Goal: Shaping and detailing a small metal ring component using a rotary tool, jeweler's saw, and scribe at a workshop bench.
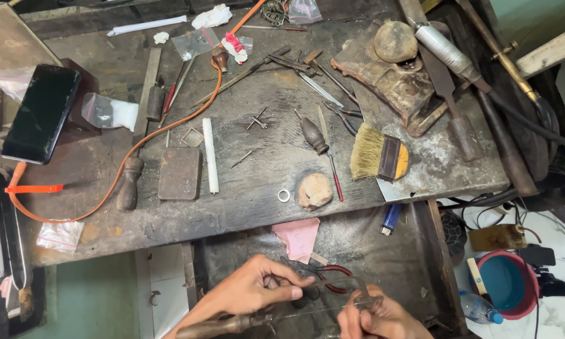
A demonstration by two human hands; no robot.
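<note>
My left hand (251,292) is curled around a thin metal saw frame (332,300) over an open drawer (414,251), thumb lying along the frame. The frame's wooden handle (222,326) pokes out under my left wrist. My right hand (376,319) pinches the far end of the frame with its fingertips. Red-handled pliers (336,271) lie in the drawer just behind the hands. Whether a blade is strung in the frame cannot be made out.
On the worn bench (251,207) lie a small silver ring (283,196), a rounded lump (315,190), a brush (378,157), files and gravers, a white stick (211,156), a metal block (180,173), an orange hose (138,144) and a phone (40,113). A blue lighter (391,218) and pink paper (298,237) sit in the drawer. A red bucket (505,282) stands on the floor at the right.
</note>
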